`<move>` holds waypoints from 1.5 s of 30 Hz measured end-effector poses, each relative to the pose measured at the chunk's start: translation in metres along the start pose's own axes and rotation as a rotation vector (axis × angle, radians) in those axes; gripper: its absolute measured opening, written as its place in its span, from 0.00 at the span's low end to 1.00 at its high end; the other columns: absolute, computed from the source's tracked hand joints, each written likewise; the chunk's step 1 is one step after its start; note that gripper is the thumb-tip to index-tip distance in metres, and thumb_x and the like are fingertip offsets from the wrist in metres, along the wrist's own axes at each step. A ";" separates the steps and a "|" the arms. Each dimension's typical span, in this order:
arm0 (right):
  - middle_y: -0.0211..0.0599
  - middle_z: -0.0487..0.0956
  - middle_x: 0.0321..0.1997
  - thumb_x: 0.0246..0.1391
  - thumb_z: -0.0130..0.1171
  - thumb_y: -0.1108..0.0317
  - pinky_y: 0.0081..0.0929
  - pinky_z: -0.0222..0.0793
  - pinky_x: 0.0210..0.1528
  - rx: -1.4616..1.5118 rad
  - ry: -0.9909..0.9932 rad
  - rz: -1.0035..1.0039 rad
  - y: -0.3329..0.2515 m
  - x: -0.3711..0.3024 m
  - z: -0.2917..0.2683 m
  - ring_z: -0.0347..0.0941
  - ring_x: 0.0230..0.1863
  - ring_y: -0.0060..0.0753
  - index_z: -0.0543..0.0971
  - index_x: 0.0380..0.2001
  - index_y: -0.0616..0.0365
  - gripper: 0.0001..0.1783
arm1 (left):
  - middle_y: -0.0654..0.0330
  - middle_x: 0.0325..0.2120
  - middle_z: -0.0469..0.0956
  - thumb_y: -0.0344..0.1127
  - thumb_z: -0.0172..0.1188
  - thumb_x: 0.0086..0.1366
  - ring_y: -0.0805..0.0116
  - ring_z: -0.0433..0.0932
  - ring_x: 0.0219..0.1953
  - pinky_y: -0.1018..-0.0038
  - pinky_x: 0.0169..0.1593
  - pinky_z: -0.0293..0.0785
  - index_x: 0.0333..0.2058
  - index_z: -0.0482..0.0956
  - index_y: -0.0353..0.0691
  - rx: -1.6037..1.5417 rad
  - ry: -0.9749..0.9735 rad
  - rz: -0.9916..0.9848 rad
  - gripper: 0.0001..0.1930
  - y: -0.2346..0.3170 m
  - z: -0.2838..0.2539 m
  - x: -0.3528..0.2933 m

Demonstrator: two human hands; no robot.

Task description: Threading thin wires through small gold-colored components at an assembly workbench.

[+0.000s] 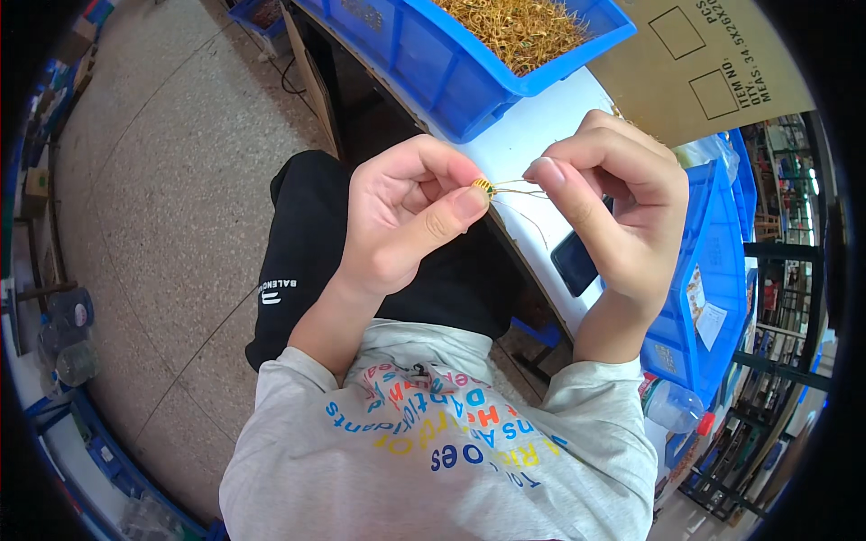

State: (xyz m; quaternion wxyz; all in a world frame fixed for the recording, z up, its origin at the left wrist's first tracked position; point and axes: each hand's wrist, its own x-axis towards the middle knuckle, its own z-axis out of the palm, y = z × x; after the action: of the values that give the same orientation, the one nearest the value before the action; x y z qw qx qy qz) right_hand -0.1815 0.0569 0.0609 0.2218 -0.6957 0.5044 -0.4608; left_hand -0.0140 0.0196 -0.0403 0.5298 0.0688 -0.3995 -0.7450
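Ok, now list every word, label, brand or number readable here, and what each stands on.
Wording withheld; only its place is given.
Cardboard: dark capitals and digits, readable.
Grey shirt: multicoloured words, partly lost in folds.
Black trousers: white logo and lettering, partly readable.
White paper slip, right: too small to read.
Clear bottle: label too small to read.

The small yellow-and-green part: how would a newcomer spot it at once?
Find the big blue bin heaped with golden pieces at the top, then drop to the left hand below it. The small yellow-and-green part is pinched between thumb and index finger. Unlike the heaped pieces, it is held singly, with thin wires running to the right hand.
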 end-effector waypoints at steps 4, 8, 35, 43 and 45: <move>0.28 0.69 0.19 0.45 0.62 0.77 0.15 0.44 0.24 -0.026 0.008 -0.012 -0.001 -0.001 -0.001 0.54 0.21 0.18 0.80 0.22 0.64 0.02 | 0.59 0.29 0.78 0.23 0.62 0.60 0.79 0.72 0.26 0.89 0.33 0.69 0.37 0.76 0.32 0.056 -0.018 0.004 0.07 -0.001 0.001 0.001; 0.28 0.69 0.19 0.45 0.62 0.78 0.15 0.44 0.23 -0.049 0.016 -0.023 -0.002 0.000 0.000 0.54 0.20 0.18 0.79 0.21 0.64 0.03 | 0.59 0.29 0.78 0.23 0.62 0.60 0.79 0.72 0.26 0.89 0.33 0.69 0.38 0.76 0.32 0.083 -0.017 -0.008 0.07 0.000 0.004 0.002; 0.31 0.74 0.19 0.36 0.64 0.80 0.16 0.50 0.23 -0.183 0.082 -0.319 0.005 -0.001 0.007 0.57 0.20 0.21 0.82 0.22 0.62 0.05 | 0.57 0.33 0.77 0.23 0.60 0.63 0.78 0.71 0.30 0.88 0.33 0.68 0.43 0.75 0.31 -0.159 0.041 0.055 0.10 -0.009 0.006 0.002; 0.31 0.74 0.18 0.35 0.65 0.79 0.16 0.54 0.22 -0.236 0.082 -0.455 0.004 -0.004 0.010 0.59 0.20 0.21 0.83 0.23 0.62 0.07 | 0.56 0.34 0.76 0.23 0.58 0.64 0.77 0.70 0.32 0.88 0.35 0.66 0.43 0.74 0.32 -0.342 -0.086 -0.012 0.09 -0.008 0.003 0.001; 0.31 0.74 0.18 0.35 0.65 0.79 0.16 0.54 0.22 -0.242 0.072 -0.469 0.003 -0.005 0.010 0.59 0.20 0.21 0.83 0.24 0.62 0.07 | 0.56 0.35 0.75 0.23 0.58 0.64 0.77 0.70 0.32 0.88 0.35 0.65 0.43 0.74 0.32 -0.351 -0.094 -0.003 0.09 -0.007 0.004 0.001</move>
State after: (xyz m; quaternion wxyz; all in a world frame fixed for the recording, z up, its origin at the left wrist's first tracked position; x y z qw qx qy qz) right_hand -0.1752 0.0583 0.0516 0.0057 -0.7983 0.3883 -0.4603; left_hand -0.0218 0.0216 -0.0425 0.5135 -0.0591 -0.2873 -0.8064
